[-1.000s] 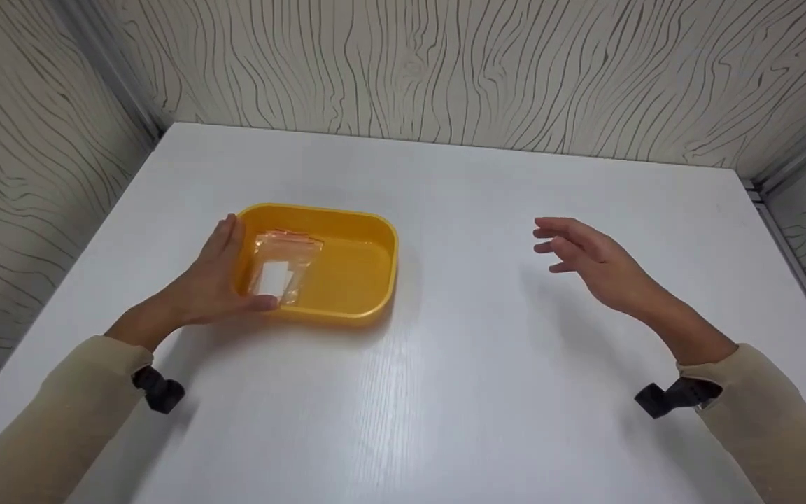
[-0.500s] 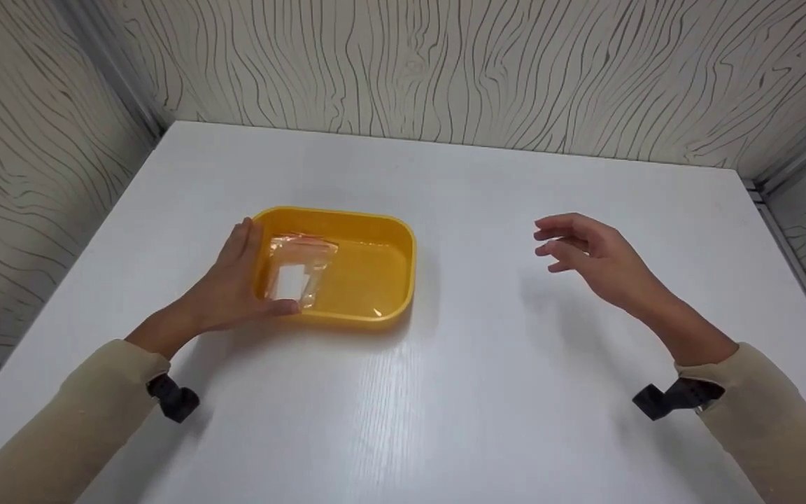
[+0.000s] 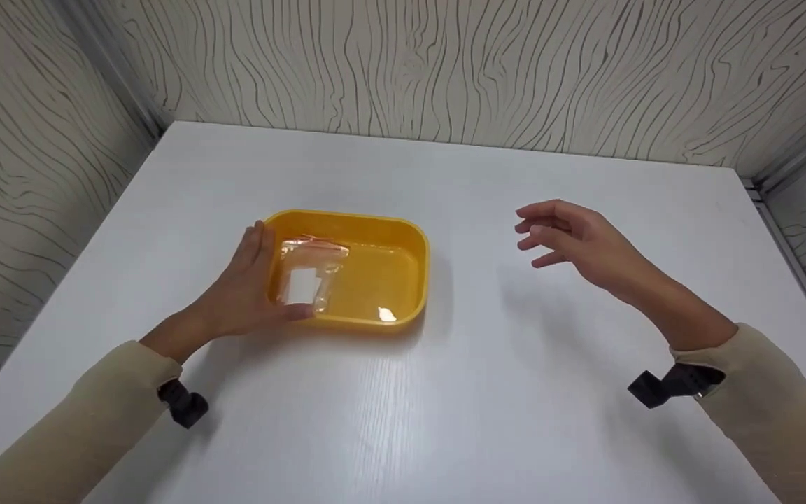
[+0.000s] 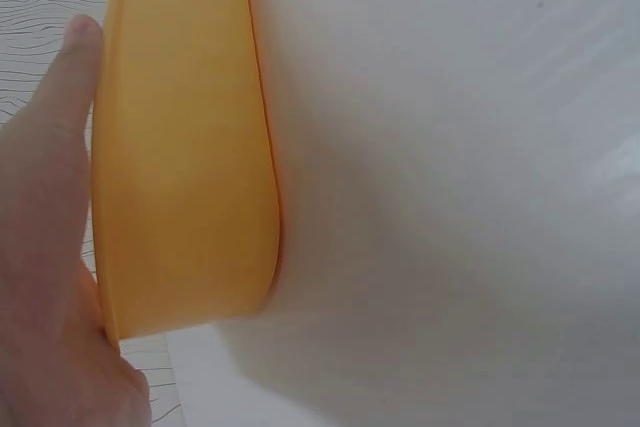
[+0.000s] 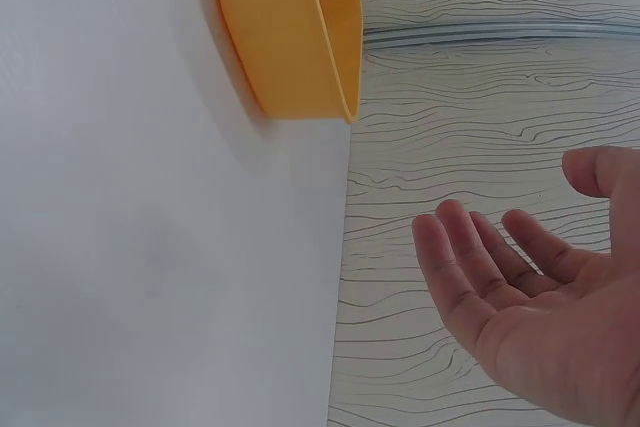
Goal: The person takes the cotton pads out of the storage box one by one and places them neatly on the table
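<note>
A shallow yellow plastic tray (image 3: 383,273) sits on the white table, left of centre in the head view. Inside its left half lies a clear zip bag (image 3: 333,269) with a reddish seal strip and a white piece in it. My left hand (image 3: 238,297) grips the left end of the tray, thumb along the front rim and fingers at the far left corner. The left wrist view shows the thumb lying against the rim, close to the tray wall (image 4: 190,147). Off to the right, my right hand (image 3: 578,241) hovers above the table with loosely bent fingers, holding nothing.
The white table (image 3: 459,392) ends at a pale wall (image 3: 410,70) with dark wood-grain lines. More patterned panels stand at both sides, with grey metal strips at the corners. A black wrist device (image 3: 182,404) sits on the left sleeve, another black device (image 3: 676,383) on the right.
The tray, with the bag in it, has slid to the right and slightly toward me along with my left hand. My right hand has shifted a little left and away from me.
</note>
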Motion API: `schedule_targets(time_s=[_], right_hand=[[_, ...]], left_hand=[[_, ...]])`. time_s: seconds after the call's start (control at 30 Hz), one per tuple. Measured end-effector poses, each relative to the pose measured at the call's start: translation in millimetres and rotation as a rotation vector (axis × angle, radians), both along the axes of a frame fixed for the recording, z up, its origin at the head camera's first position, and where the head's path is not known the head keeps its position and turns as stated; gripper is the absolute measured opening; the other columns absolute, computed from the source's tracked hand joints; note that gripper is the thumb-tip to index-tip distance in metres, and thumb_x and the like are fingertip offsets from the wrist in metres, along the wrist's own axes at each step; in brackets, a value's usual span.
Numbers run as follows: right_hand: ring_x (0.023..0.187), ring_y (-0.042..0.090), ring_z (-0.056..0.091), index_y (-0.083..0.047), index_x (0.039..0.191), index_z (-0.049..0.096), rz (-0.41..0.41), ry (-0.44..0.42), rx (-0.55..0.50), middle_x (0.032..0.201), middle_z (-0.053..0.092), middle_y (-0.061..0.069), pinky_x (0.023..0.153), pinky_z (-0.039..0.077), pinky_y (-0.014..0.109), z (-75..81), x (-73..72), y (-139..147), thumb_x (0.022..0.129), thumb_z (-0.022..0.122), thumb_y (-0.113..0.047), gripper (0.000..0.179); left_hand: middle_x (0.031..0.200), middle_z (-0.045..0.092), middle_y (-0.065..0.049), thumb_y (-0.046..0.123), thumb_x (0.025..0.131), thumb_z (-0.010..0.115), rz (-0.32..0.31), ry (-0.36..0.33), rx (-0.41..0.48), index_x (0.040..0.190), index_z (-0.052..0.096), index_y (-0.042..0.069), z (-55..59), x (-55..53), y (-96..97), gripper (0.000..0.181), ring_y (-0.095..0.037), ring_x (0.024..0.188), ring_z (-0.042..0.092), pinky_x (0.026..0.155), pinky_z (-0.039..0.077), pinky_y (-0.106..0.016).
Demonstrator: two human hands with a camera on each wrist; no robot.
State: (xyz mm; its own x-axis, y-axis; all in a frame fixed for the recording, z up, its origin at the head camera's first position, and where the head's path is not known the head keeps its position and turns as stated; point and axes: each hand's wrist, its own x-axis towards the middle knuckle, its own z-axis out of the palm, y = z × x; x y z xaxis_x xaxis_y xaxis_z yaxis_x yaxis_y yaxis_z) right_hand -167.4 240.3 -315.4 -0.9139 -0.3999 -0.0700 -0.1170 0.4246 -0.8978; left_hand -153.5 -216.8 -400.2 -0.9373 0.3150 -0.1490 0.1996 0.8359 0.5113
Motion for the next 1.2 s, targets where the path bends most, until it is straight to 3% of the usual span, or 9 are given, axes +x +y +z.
schedule_targets(time_s=[0.4,1.2], right_hand=[[0.118,0.029,0.063,-0.003,0.143,0.049,0.043,-0.085,0.049,0.136,0.059,0.013,0.088,0.059,0.031,13.6,-5.2,-28.3,0.107,0.054,-0.02,0.04],[0.119,0.029,0.063,-0.004,0.143,0.051,0.119,-0.148,0.051,0.139,0.057,0.015,0.092,0.058,0.04,10.9,-11.6,-78.9,0.108,0.051,-0.026,0.041]], left_hand=[[0.167,-0.02,-0.02,0.072,0.077,0.074,-0.013,-0.01,-0.001,0.158,-0.018,0.001,2.0,2.6,5.9,0.142,-0.041,0.154,-0.012,0.12,0.014,-0.062],[0.166,-0.021,-0.021,0.069,0.081,0.073,-0.027,-0.016,-0.009,0.159,-0.015,-0.001,3.9,4.2,4.9,0.136,-0.039,0.154,-0.015,0.121,0.011,-0.062]])
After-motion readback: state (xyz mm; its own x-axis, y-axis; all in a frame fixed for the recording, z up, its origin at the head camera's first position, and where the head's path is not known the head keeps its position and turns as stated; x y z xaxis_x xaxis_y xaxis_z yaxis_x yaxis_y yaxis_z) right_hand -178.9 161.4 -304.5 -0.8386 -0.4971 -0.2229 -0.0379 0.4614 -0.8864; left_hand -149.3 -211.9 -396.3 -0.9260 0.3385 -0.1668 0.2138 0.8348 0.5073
